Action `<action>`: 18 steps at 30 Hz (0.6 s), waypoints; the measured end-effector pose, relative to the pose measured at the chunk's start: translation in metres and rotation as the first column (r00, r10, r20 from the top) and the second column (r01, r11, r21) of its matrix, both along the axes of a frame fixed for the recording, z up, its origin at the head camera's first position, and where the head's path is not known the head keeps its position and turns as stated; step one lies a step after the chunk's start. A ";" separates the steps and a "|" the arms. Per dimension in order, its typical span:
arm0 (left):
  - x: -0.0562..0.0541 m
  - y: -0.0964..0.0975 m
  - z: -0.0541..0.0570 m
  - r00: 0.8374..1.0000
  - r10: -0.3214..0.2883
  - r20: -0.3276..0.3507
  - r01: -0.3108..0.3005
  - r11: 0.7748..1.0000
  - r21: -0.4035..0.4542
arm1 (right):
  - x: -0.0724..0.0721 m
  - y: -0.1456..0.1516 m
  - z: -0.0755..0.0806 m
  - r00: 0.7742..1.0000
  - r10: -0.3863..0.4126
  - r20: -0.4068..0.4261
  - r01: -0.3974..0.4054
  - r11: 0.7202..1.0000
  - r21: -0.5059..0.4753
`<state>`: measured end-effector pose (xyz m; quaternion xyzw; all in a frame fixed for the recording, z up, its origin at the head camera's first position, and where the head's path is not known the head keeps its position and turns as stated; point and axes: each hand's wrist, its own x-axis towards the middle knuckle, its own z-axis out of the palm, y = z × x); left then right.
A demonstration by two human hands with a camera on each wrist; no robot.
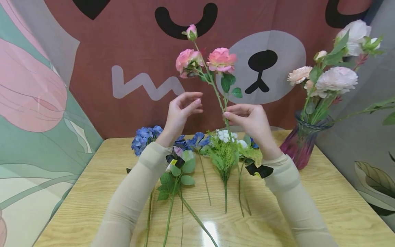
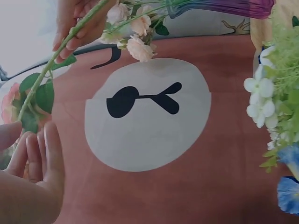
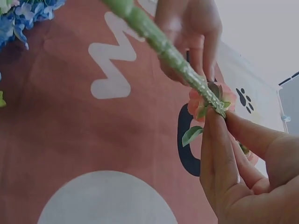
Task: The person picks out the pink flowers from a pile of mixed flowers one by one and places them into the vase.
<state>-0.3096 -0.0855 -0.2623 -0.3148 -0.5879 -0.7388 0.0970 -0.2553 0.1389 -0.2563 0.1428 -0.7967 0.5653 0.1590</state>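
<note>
Pink artificial roses [image 1: 222, 60], two blooms and a bud on one branching green stem [image 1: 218, 97], stand upright above the table. My right hand [image 1: 251, 120] pinches that stem low down between thumb and fingertips, as the right wrist view also shows with the stem [image 3: 173, 56] running past the fingers. To the left of the stem is my left hand [image 1: 183, 111], its fingers loosely bent and nothing between them. In the left wrist view the fingers of the left hand [image 2: 35, 177] overlap the green leaves [image 2: 39, 98] below the blooms.
A pink-purple glass vase [image 1: 300, 144] with pale peonies [image 1: 337, 79] stands at the right rear. On the wooden table [image 1: 102, 206] lie blue hydrangea [image 1: 145, 139], a white-flowered green bunch [image 1: 226, 154] and several loose stems. A bear-print cloth [image 1: 129, 44] hangs behind.
</note>
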 end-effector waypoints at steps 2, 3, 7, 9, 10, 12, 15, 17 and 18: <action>0.000 -0.001 -0.004 0.999 0.032 0.002 -0.032 0.999 -0.021 | 0.000 0.002 0.002 1.000 -0.007 -0.001 0.007 1.000 0.000; 0.000 -0.002 -0.006 0.999 0.047 0.004 -0.047 0.998 -0.029 | 0.000 0.003 0.004 1.000 -0.010 -0.002 0.010 1.000 -0.002; 0.001 -0.006 -0.016 0.996 0.090 -0.001 -0.090 0.994 -0.060 | 0.000 0.007 0.008 1.000 -0.010 -0.001 0.010 1.000 -0.027; 0.001 -0.008 -0.022 0.994 0.108 0.009 -0.107 0.991 -0.079 | 0.001 0.009 0.010 1.000 -0.016 0.007 0.016 0.999 -0.042; 0.002 -0.010 -0.025 0.993 0.117 0.015 -0.115 0.989 -0.090 | 0.001 0.010 0.011 1.000 -0.023 0.010 0.023 0.999 -0.043; 0.003 -0.013 -0.031 0.990 0.138 0.037 -0.133 0.984 -0.115 | 0.001 0.013 0.013 0.999 -0.033 0.010 0.034 0.998 -0.048; 0.003 -0.016 -0.039 0.984 0.167 0.066 -0.157 0.978 -0.138 | 0.002 0.015 0.017 0.999 -0.031 -0.003 0.031 0.997 -0.066; 0.004 -0.017 -0.043 0.980 0.183 0.078 -0.170 0.974 -0.152 | 0.002 0.018 0.019 0.999 -0.026 -0.021 0.024 0.996 -0.080; 0.005 -0.018 -0.044 0.978 0.191 0.081 -0.176 0.972 -0.157 | 0.003 0.019 0.020 1.000 -0.019 -0.023 0.017 0.996 -0.092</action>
